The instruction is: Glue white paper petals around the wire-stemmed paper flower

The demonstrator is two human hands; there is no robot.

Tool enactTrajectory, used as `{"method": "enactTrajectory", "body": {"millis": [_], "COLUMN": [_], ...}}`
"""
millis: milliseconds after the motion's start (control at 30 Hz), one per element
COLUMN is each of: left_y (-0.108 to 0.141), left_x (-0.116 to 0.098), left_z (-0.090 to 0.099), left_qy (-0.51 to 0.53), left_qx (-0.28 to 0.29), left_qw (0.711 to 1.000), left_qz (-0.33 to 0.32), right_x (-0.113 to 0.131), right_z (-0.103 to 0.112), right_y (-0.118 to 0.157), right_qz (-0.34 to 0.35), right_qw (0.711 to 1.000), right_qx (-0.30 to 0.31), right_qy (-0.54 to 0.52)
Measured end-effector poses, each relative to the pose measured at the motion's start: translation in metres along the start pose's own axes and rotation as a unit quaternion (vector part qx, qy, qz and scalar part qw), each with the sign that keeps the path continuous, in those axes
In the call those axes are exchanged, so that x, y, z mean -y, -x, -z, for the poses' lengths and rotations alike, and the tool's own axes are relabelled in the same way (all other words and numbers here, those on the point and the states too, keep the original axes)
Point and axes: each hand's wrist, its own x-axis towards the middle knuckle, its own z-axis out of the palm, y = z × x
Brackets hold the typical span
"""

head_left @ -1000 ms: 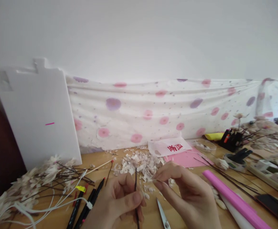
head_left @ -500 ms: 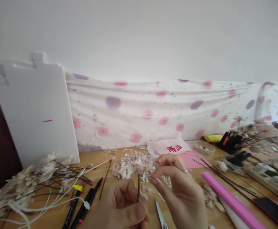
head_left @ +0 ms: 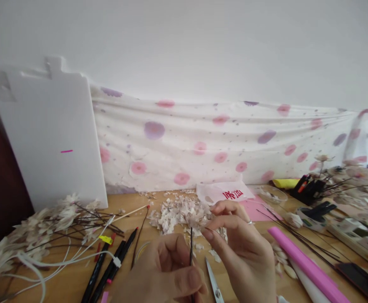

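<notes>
A thin dark stem [head_left: 191, 246] stands nearly upright, pinched between the thumb and fingers of my left hand [head_left: 168, 269]. Just right of the stem's tip, my right hand [head_left: 239, 248] has its thumb and index finger pressed together. Something pale and thin seems to show at those fingertips, too small to make out. Behind both hands lies a heap of pale petals [head_left: 179, 214] on the wooden table. Silver scissors [head_left: 214, 280] rest between the hands, with their handles out of view.
At the left are pale flowers on stems [head_left: 29, 229], white cables [head_left: 40, 266] and black pens [head_left: 114, 267]. A pink roll [head_left: 304, 263], dark wires [head_left: 307, 240] and a phone [head_left: 361, 277] lie right. A white foam board [head_left: 54, 143] stands back left.
My left hand and the stem have shifted slightly right in view. My right hand has barely moved, its fingertips still beside the stem's top. The camera view has shifted a little.
</notes>
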Motion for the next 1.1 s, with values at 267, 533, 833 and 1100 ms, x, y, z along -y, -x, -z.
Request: {"method": "enactTrajectory", "body": {"millis": [267, 533, 833, 1100], "left_y": [-0.0008, -0.0045, -0.0018, 0.0000], "left_x": [0.0016, 0.0012, -0.0025, 0.0000], "left_z": [0.0016, 0.0016, -0.0034, -0.0045], "left_qy": [-0.039, -0.049, -0.015, 0.010], "left_qx": [-0.015, 0.006, -0.017, -0.024], "left_qw": [0.999, 0.999, 1.000, 1.000], "left_qz": [-0.002, -0.005, 0.012, 0.012], "right_x": [-0.0008, -0.0013, -0.0023, -0.0025], "right_z": [-0.0019, -0.0029, -0.0044, -0.0058], "right_y": [-0.0001, 0.0007, 0.0025, 0.0007], "right_qz": [0.019, 0.027, 0.049, 0.073], "right_qw": [1.000, 0.999, 0.998, 0.995], "right_qx": [-0.004, -0.002, -0.012, -0.017], "right_qy": [0.009, 0.022, 0.047, 0.067]}}
